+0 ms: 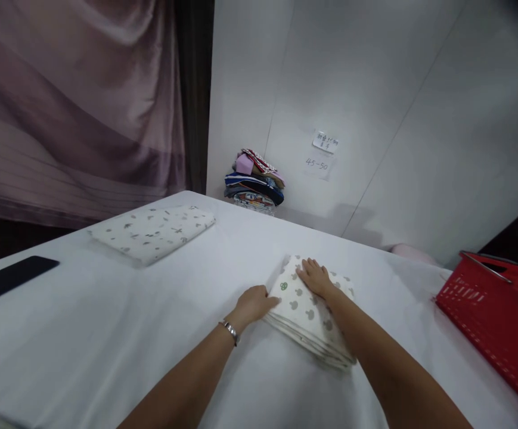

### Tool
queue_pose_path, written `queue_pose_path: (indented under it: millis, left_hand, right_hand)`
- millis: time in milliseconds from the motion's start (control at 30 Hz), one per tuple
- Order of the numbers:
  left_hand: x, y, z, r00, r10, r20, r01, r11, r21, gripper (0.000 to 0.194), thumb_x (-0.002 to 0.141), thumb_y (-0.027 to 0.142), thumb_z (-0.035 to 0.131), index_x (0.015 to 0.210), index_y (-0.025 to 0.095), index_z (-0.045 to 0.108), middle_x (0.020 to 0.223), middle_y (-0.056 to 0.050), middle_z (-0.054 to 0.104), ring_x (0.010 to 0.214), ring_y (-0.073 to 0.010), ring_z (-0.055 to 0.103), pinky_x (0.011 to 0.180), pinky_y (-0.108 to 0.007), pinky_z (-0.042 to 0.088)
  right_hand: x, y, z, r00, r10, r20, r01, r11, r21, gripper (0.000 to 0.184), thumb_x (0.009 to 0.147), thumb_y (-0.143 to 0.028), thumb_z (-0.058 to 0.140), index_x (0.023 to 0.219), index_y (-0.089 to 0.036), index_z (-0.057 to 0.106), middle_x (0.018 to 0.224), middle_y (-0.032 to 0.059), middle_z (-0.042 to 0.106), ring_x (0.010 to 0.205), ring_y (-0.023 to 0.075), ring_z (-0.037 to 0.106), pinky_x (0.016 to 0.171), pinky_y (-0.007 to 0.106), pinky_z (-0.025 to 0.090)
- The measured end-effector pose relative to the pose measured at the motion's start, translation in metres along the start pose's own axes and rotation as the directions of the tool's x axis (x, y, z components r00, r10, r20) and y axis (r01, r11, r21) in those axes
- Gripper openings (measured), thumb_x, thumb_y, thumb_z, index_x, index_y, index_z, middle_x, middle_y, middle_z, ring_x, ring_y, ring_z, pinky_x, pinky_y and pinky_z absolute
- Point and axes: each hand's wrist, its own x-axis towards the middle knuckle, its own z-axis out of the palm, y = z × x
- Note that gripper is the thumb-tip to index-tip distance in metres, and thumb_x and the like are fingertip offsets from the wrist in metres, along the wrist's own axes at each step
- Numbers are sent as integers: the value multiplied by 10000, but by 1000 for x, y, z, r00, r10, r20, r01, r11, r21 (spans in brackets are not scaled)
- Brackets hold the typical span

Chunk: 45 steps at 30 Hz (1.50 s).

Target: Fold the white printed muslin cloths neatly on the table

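A folded white cloth (303, 307) with grey mushroom prints and one green one lies in several layers on the white-covered table (160, 333). At its left edge, my left hand (255, 304) grips the cloth, thumb on top and the other fingers hidden at the side. My right hand (316, 277) rests flat on the upper part of the cloth with the fingers stretched out. A second folded white cloth (155, 232) with small grey-green prints lies farther back on the left, apart from both hands.
A red plastic basket (495, 316) with a metal handle stands at the right. Near the left edge lies a flat black object (12, 277). Beyond the table, a stack of folded fabrics (255, 182) stands by the wall. A pink curtain (75, 95) hangs at the left.
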Motion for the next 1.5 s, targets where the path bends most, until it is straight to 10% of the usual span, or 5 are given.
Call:
queue_pose_path:
  millis: [433,800,1000,1100,1500]
  left_hand:
    - [0,-1,0,1000,3,10,-4,997,72,360,724,520,531,684,171,610,761,-84,689,697,-213,626,523,-262,320]
    - [5,-6,0,998,25,56,-23,999,-32,361,715,521,536,708,166,606,688,-45,672,628,-179,605,516,-249,333]
    - [0,-4,-5,998,-5,59,9,998,-70,360,715,535,531,765,183,585,786,-47,677,712,-207,616,534,-259,354]
    - [3,-5,-4,998,16,54,-14,999,-44,359,720,534,521,752,181,582,797,-54,678,720,-213,619,541,-262,354]
    - [5,-4,-4,998,15,56,-15,1000,-1,387,729,534,517,830,172,608,797,-60,679,718,-210,624,576,-264,384]
  right_hand:
    - [-33,-52,8,999,-41,23,39,997,73,604,927,-469,271,1434,-142,240,1523,117,143,1395,218,97,1097,435,85]
    - [-174,-45,9,940,-340,35,322,916,237,541,894,-314,358,1421,-204,312,1505,57,226,1390,190,155,1132,416,83]
    - [-198,32,22,915,196,-353,-18,894,448,512,847,-426,410,1278,-163,496,1360,121,463,1250,258,416,1031,430,340]
    - [-200,50,27,879,422,-220,-145,677,721,520,806,-482,449,1200,-150,515,1012,107,636,844,221,622,683,344,513]
    - [-187,34,12,874,486,22,-222,358,907,717,736,-460,607,1318,-139,339,547,-52,545,411,115,489,343,201,307]
